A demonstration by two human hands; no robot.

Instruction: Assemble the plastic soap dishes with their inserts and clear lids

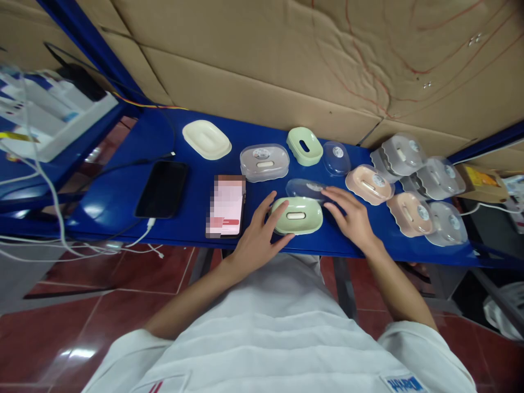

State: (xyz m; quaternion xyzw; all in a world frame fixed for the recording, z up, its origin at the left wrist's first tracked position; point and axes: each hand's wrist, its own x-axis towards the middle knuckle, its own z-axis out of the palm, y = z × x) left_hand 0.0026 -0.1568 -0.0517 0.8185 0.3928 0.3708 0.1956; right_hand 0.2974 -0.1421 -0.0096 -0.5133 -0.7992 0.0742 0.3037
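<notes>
we are at the blue shelf (192, 180), with the green soap dish (297, 215) sitting near its front edge, right between our hands. our left hand (257, 232) rests against the dish's left end, fingers spread and lightly curved around its rim, not clamped. our right hand (350, 213) lies flat on the shelf just to the right of the dish, fingers loosely apart, the fingertips reaching toward the clear lid (305, 189) that lies just behind the dish and touches or slightly overlaps its back edge (we cannot tell which).

by our reading, the step in hand is pairing this dish with its lid: the base is steadied, the lid not yet lifted. the next move calls for a light pinch on the lid's rim with the right hand while the left keeps the dish from sliding, then lining the oval up squarely before pressing down.

around us: a lit phone (226, 206) just left of the left hand, a dark phone (162, 189) on a white cable further left, a cream dish (207, 139) and a second green dish (304, 146) toward the back, a lidded grey one (264, 161) between them, and a row of lidded pink and grey dishes (413, 180) off to the right, well apart from the work.
</notes>
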